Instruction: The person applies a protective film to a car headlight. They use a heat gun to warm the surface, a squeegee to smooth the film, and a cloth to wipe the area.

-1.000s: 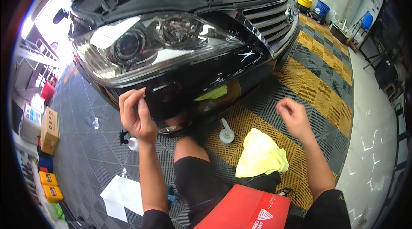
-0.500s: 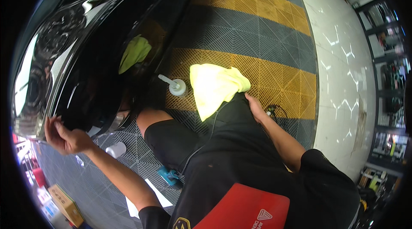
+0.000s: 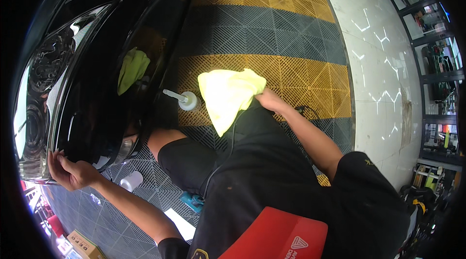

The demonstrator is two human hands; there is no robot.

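Observation:
My left hand (image 3: 74,174) is at the lower corner of a glossy black car front (image 3: 94,99), just below the headlight (image 3: 48,60). Its fingers are curled in toward the thumb; whatever they pinch, if anything, is too small to make out. A bright yellow cloth (image 3: 228,96) lies draped over my right knee, mirrored in the black paint. My right hand (image 3: 270,100) grips the cloth's right edge, with its fingertips hidden. Between the knee and the car stands a white pump-spray bottle (image 3: 188,101), its nozzle pointing toward the bumper.
Grey and yellow grid tiles (image 3: 286,31) cover the floor. By my left forearm are a white cylindrical container (image 3: 131,181), a teal tool (image 3: 192,201) and a white sheet (image 3: 180,224). A cardboard box (image 3: 83,245) sits at lower left, and shelves (image 3: 437,74) line the right.
My right hand has moved from beside the knee up onto the cloth's edge. My left hand stays at the car's corner, its fingers drawn in closer. The view has shifted slightly.

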